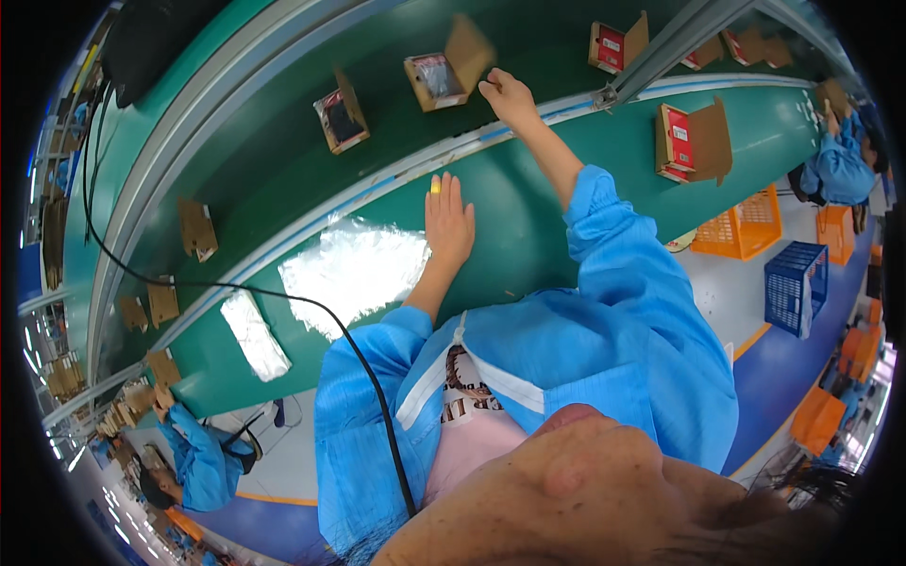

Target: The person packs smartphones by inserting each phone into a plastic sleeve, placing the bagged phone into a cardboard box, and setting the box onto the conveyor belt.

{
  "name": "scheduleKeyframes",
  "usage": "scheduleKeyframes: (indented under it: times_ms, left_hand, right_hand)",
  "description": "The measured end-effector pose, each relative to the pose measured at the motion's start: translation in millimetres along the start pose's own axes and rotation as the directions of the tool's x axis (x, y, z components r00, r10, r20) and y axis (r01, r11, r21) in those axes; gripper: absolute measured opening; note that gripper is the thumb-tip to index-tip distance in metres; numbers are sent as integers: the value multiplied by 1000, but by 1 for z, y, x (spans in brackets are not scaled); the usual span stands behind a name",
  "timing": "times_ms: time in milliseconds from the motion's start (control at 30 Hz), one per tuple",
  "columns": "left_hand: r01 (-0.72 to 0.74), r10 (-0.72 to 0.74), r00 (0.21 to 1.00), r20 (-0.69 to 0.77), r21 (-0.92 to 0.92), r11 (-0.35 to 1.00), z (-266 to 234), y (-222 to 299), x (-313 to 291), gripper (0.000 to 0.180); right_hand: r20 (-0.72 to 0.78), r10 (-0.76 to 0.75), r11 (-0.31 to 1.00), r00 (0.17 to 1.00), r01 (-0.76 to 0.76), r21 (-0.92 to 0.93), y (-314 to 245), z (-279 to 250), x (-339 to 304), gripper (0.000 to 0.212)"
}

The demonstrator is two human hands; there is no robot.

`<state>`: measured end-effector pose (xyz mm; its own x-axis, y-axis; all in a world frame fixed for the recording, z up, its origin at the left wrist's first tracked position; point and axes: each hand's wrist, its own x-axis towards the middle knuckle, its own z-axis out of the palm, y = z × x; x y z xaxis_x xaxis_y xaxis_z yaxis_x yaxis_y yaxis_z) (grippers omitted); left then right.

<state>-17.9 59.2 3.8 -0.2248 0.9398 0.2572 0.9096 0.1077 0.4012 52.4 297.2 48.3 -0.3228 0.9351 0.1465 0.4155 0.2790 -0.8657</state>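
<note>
My left hand (449,224) lies on the green worktable with its fingers stretched out and nothing held. A yellow band (435,184) wraps one fingertip. Beside it spreads a pile of shiny clear plastic bags (357,269). My right hand (511,100) reaches over the rail to the green conveyor belt, its fingers curled closed. It is right beside an open cardboard box (437,80) with a raised, blurred flap (469,55). Whether its fingertips touch the flap or hold anything small, I cannot make out. A silvery bagged item lies in that box.
Another open box (342,121) with a dark bagged item stands left on the belt. At right, an open box (678,141) holding red packages sits on the table. A metal post (661,52) and a black cable (326,307) cross the view. Co-workers (838,165) sit at both ends.
</note>
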Motion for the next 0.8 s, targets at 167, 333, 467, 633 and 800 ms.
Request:
scheduleKeyframes:
  times_ms: [167,333,467,633,800]
  left_hand:
    - [-28,20,994,109,80,996,2,0,3,47]
    - [-11,0,992,127,90,996,2,-4,8,48]
    - [6,-17,992,127,87,996,1,-6,8,48]
    - [11,-23,989,147,79,997,1,-8,8,49]
    - [2,-9,992,126,55,998,0,-6,9,48]
  right_hand:
    - [-299,183,969,937,-223,-105,68,-26,26,44]
    - [-533,268,910,803,-393,-135,123,-73,57,76]
    - [-679,286,856,676,-499,-136,140,-72,95,87]
    - [-744,589,705,316,-651,281,177,-79,140,76]
    - [-629,492,770,601,-638,-8,186,-91,128,36]
